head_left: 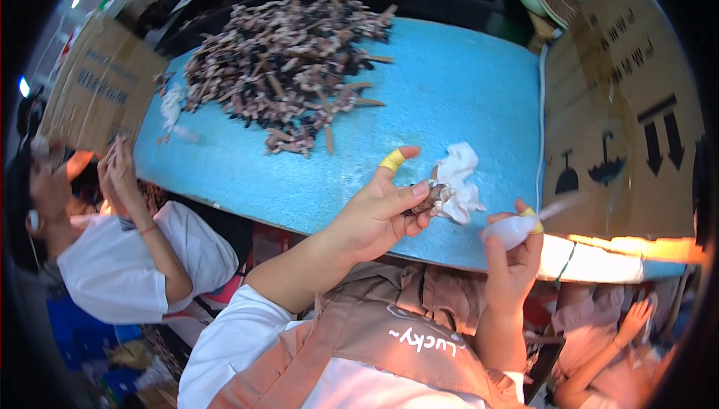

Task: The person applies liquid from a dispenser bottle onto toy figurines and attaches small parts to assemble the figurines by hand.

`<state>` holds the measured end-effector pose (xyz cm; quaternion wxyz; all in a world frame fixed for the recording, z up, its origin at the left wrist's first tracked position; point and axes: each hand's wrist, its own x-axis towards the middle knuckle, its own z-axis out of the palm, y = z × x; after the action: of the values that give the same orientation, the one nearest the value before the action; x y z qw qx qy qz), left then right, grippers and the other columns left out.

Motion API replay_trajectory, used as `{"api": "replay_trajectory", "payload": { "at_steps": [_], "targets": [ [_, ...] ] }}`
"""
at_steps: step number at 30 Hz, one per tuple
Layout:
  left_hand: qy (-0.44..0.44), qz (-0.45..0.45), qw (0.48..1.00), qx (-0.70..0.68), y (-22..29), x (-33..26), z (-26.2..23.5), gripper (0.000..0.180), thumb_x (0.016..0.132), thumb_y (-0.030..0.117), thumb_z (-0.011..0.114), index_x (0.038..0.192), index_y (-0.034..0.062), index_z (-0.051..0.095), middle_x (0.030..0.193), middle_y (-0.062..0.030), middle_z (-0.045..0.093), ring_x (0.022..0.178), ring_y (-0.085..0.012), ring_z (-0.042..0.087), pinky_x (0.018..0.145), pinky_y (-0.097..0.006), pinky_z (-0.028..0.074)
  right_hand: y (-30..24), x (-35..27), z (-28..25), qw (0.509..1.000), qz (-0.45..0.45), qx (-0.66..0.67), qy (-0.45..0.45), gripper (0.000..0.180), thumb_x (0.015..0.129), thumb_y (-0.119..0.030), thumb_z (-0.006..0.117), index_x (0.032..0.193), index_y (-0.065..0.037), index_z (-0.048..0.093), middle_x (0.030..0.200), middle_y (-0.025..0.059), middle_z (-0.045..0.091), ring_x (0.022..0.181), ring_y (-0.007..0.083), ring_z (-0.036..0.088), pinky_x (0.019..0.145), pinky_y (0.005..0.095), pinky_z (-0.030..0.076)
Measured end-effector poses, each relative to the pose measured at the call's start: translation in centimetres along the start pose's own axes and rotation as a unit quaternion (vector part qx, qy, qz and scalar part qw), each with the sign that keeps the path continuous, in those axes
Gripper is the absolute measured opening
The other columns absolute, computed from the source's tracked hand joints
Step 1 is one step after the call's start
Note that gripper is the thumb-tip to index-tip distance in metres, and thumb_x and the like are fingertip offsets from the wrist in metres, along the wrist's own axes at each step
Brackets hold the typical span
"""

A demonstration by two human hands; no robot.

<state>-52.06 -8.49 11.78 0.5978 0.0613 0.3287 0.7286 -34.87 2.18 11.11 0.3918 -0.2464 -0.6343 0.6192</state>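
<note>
My left hand (382, 207) pinches a small brown-and-whitish piece (432, 198) between thumb and fingers, above the blue tabletop (359, 177). The index finger, wrapped in yellow tape, points away from the piece. What the small piece is, I cannot make out. To the right, my right hand (511, 259) is wrapped round a translucent white squeeze bottle (512, 231) with a thin nozzle pointing up and right, apart from the piece. One of its fingers also has yellow tape. A crumpled white tissue (458, 165) lies on the table just beyond my left hand.
A large heap of small dark and pale pieces (277, 64), with flat brown strips among them, covers the far left of the table. Cardboard boxes (622, 109) stand at both sides. A person (150, 259) sits at the left; another person's hand (636, 320) shows at the lower right.
</note>
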Motion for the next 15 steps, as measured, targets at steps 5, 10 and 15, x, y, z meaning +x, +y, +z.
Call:
{"api": "replay_trajectory", "payload": {
  "at_steps": [5,10,15],
  "targets": [
    [-0.100,-0.071,0.992,0.003,-1.7,-0.6,1.5,0.035,0.089,0.011,0.051,0.121,0.0084,0.037,0.099,-0.0092,0.053,0.077,-0.0140,0.054,0.064,-0.024,0.046,-0.6,-1.5,2.1,0.976,-0.024,0.187,-0.107,0.051,0.081,0.005,0.052,0.126,0.000,0.029,0.101,0.0150,0.056,0.082,0.0142,0.055,0.072,0.0272,0.046],
    [-0.093,0.012,0.975,0.204,-2.5,-1.2,2.1,0.044,0.082,-0.001,0.056,0.122,0.0050,0.039,0.113,-0.0116,0.048,0.103,-0.0181,0.050,0.087,-0.030,0.043,-1.3,-1.6,1.0,0.990,-0.039,0.077,-0.114,0.047,0.083,-0.001,0.054,0.126,0.002,0.035,0.106,0.0162,0.054,0.090,0.0195,0.057,0.078,0.0303,0.046],
    [-0.009,0.081,0.964,0.253,-3.5,-1.1,-0.1,0.049,0.078,0.011,0.063,0.120,-0.0016,0.041,0.115,-0.0128,0.049,0.106,-0.0216,0.049,0.090,-0.037,0.041,-1.2,-1.2,1.9,0.986,-0.065,0.126,-0.093,0.044,0.083,-0.008,0.057,0.123,0.001,0.039,0.102,0.0138,0.057,0.092,0.0193,0.057,0.082,0.0310,0.044]
  ]
}}
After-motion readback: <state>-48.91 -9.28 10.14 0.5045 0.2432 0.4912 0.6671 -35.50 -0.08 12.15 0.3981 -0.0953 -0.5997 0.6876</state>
